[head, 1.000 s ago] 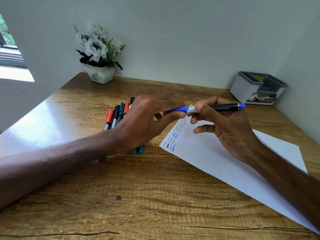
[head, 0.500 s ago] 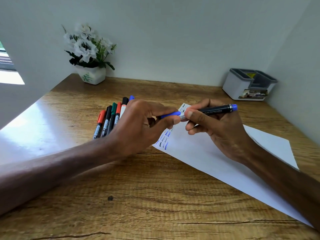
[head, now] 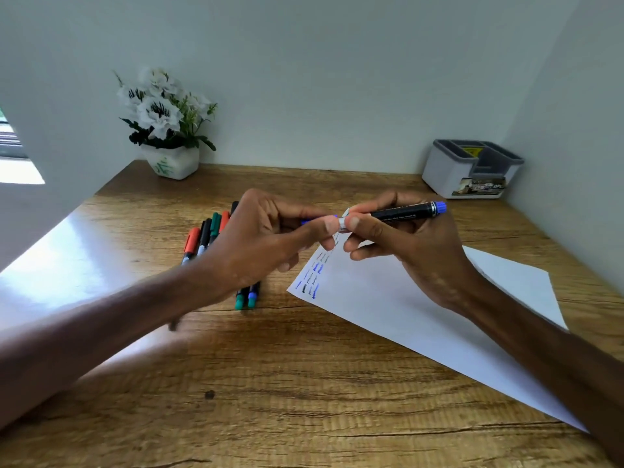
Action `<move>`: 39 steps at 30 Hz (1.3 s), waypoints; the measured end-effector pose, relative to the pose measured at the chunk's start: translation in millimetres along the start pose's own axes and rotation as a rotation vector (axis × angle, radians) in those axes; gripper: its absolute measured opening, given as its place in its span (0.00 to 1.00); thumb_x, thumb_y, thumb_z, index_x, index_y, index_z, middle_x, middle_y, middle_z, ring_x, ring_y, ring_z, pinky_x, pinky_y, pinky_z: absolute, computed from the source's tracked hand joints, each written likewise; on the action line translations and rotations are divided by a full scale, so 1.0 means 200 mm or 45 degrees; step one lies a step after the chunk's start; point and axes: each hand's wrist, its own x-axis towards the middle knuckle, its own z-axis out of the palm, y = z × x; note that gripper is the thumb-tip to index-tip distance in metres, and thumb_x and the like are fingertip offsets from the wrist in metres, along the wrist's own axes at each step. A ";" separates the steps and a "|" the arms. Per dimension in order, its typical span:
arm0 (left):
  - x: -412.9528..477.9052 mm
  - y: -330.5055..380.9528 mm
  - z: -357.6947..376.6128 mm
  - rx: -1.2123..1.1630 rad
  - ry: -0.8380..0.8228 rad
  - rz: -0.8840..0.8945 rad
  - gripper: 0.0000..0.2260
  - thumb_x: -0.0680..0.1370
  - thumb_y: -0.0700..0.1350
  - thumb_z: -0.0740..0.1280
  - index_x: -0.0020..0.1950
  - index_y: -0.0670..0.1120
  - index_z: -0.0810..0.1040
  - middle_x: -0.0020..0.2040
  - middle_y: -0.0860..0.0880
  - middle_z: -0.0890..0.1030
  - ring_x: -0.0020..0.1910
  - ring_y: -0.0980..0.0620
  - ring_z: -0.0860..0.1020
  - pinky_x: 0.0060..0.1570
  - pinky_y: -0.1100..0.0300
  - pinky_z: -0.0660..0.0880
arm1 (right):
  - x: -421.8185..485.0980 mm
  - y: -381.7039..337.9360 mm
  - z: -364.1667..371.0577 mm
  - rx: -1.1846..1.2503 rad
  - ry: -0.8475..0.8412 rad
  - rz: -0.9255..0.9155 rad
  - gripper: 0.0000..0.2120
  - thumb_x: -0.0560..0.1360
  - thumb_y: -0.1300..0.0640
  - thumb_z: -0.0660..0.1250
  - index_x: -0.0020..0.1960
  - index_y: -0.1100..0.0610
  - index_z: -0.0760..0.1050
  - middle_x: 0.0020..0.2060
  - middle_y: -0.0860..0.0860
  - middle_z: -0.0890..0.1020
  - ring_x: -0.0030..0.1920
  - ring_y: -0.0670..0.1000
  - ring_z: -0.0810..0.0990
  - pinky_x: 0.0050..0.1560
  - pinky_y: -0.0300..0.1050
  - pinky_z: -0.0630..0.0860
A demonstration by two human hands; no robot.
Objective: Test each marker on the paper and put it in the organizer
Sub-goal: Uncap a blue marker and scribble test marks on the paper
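Observation:
My right hand (head: pixel 405 244) grips a black marker with a blue end (head: pixel 401 213), held level above the paper. My left hand (head: pixel 266 238) pinches its blue cap (head: pixel 319 220), which sits on the marker's left end; fingers hide most of it. The white paper (head: pixel 405 315) lies on the desk under my right hand, with blue and black test strokes (head: pixel 312 278) near its left corner. Several other markers (head: pixel 206 236) in red, black, green and blue lie side by side on the desk, partly behind my left hand. The grey organizer (head: pixel 469 168) stands at the back right corner.
A white pot of white flowers (head: pixel 167 130) stands at the back left of the wooden desk (head: pixel 304 400). Walls close in the desk behind and on the right. A bright window patch lies at the far left.
The cap has closed further onto the marker as my hands came together. The view shifted slightly; the marker stays level above the paper.

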 end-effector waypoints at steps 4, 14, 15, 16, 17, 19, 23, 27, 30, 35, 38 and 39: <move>0.03 -0.01 -0.06 0.085 0.086 0.028 0.09 0.76 0.47 0.75 0.54 0.46 0.87 0.44 0.48 0.89 0.26 0.51 0.75 0.27 0.64 0.74 | 0.03 0.01 0.00 -0.001 -0.009 0.038 0.10 0.75 0.57 0.76 0.55 0.60 0.85 0.46 0.59 0.88 0.45 0.60 0.88 0.41 0.48 0.84; 0.07 -0.01 -0.05 0.091 0.265 0.014 0.13 0.70 0.46 0.80 0.51 0.43 0.85 0.42 0.48 0.88 0.28 0.61 0.79 0.29 0.67 0.76 | 0.05 0.03 -0.04 -0.673 -0.140 -0.057 0.13 0.75 0.60 0.77 0.58 0.51 0.86 0.45 0.44 0.89 0.44 0.41 0.86 0.42 0.44 0.84; 0.08 -0.01 -0.05 0.118 0.260 0.025 0.14 0.71 0.46 0.80 0.53 0.43 0.84 0.42 0.49 0.88 0.29 0.61 0.80 0.30 0.67 0.77 | 0.05 0.02 -0.04 -0.747 -0.150 -0.073 0.14 0.75 0.60 0.77 0.60 0.50 0.85 0.45 0.42 0.89 0.46 0.40 0.86 0.45 0.44 0.84; 0.09 0.00 -0.04 0.151 0.256 0.028 0.15 0.71 0.46 0.80 0.55 0.44 0.84 0.43 0.50 0.88 0.31 0.60 0.82 0.32 0.66 0.78 | 0.05 0.01 -0.05 -0.811 -0.147 -0.093 0.14 0.76 0.59 0.76 0.61 0.49 0.85 0.46 0.41 0.88 0.48 0.39 0.86 0.46 0.43 0.83; 0.10 0.00 -0.04 0.181 0.258 0.022 0.15 0.72 0.47 0.79 0.56 0.46 0.83 0.44 0.51 0.89 0.35 0.59 0.84 0.35 0.64 0.80 | 0.06 -0.01 -0.07 -0.864 -0.127 -0.112 0.14 0.76 0.58 0.76 0.61 0.49 0.85 0.46 0.41 0.88 0.48 0.38 0.85 0.47 0.42 0.83; 0.14 0.00 -0.02 0.241 0.282 -0.002 0.14 0.73 0.49 0.79 0.57 0.50 0.83 0.47 0.53 0.88 0.43 0.56 0.86 0.41 0.58 0.83 | 0.08 -0.04 -0.12 -0.921 -0.024 -0.130 0.13 0.77 0.58 0.75 0.60 0.50 0.85 0.47 0.41 0.87 0.47 0.37 0.85 0.46 0.42 0.83; 0.25 0.01 0.03 0.561 0.092 -0.016 0.11 0.73 0.52 0.78 0.53 0.53 0.84 0.47 0.59 0.87 0.46 0.62 0.84 0.49 0.62 0.82 | 0.14 -0.10 -0.29 -0.802 0.348 -0.097 0.10 0.75 0.59 0.77 0.54 0.51 0.81 0.46 0.43 0.87 0.47 0.40 0.86 0.45 0.35 0.81; 0.36 0.01 0.12 0.896 -0.262 -0.065 0.18 0.73 0.60 0.76 0.59 0.54 0.83 0.55 0.59 0.83 0.53 0.62 0.80 0.54 0.60 0.79 | 0.25 -0.17 -0.51 -0.842 0.571 -0.020 0.14 0.75 0.60 0.77 0.58 0.57 0.78 0.47 0.50 0.86 0.46 0.50 0.86 0.50 0.54 0.85; 0.44 -0.01 0.16 1.015 -0.426 -0.082 0.20 0.75 0.58 0.75 0.64 0.54 0.81 0.63 0.56 0.80 0.60 0.58 0.78 0.62 0.53 0.76 | 0.33 -0.19 -0.64 -0.965 0.713 -0.033 0.24 0.76 0.60 0.76 0.68 0.56 0.72 0.51 0.54 0.86 0.47 0.53 0.87 0.52 0.55 0.85; 0.52 -0.10 0.19 1.147 -0.596 -0.115 0.22 0.78 0.57 0.72 0.71 0.56 0.76 0.71 0.57 0.75 0.65 0.57 0.72 0.65 0.59 0.69 | 0.44 -0.15 -0.78 -1.063 0.774 -0.235 0.40 0.76 0.67 0.74 0.80 0.50 0.58 0.49 0.56 0.85 0.45 0.49 0.86 0.41 0.29 0.79; 0.58 -0.13 0.20 1.158 -0.659 -0.130 0.21 0.79 0.56 0.70 0.72 0.56 0.76 0.72 0.57 0.75 0.66 0.55 0.74 0.68 0.56 0.69 | 0.49 -0.10 -0.83 -1.107 0.806 -0.307 0.38 0.76 0.69 0.73 0.79 0.48 0.62 0.51 0.55 0.84 0.45 0.45 0.85 0.42 0.27 0.78; 0.59 -0.13 0.20 1.162 -0.671 -0.131 0.21 0.79 0.56 0.70 0.72 0.56 0.76 0.72 0.58 0.75 0.67 0.55 0.74 0.69 0.56 0.69 | 0.51 -0.09 -0.84 -1.107 0.826 -0.328 0.36 0.76 0.70 0.73 0.77 0.48 0.64 0.52 0.55 0.84 0.44 0.45 0.85 0.41 0.27 0.78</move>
